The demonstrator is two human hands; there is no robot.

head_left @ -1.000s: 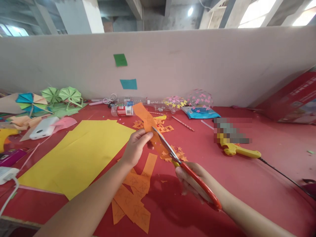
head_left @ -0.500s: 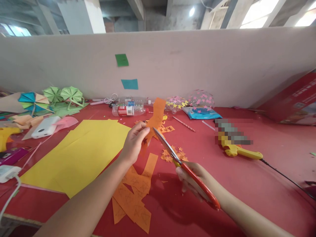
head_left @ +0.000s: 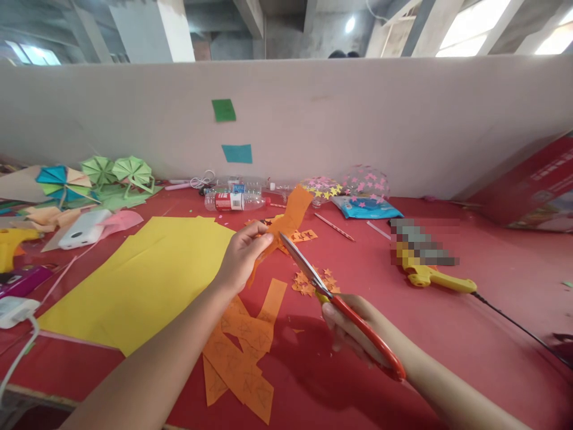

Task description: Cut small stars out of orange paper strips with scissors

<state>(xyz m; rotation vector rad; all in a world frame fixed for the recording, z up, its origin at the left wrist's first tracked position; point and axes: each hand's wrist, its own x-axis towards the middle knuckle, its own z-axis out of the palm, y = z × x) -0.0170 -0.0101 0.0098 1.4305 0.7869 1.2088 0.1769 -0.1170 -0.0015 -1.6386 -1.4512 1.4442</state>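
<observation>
My left hand [head_left: 244, 254] pinches a strip of orange paper [head_left: 298, 209] between thumb and fingers, its free end bending up to the right. In my right hand [head_left: 353, 328] is a pair of scissors [head_left: 313, 275] with red handles, the blade tips touching or very near the strip by my left thumb. Below the hands lie several orange paper pieces [head_left: 246, 358] with star outlines drawn on them. Small cut-out orange stars [head_left: 307, 285] form a loose pile behind the scissors. Orange scraps with star-shaped holes [head_left: 307, 235] lie partly hidden behind the strip.
Yellow paper sheets [head_left: 147, 275] cover the table's left part. A yellow glue gun [head_left: 441, 278] with a cord lies at right. Plastic bottles [head_left: 233, 201], a striped pencil [head_left: 335, 227] and a blue packet [head_left: 367, 208] sit toward the low white partition [head_left: 286, 113].
The orange strip has turned in my left hand, its upper end tipping to the right. The scissors have shifted slightly; their tips stay near the strip.
</observation>
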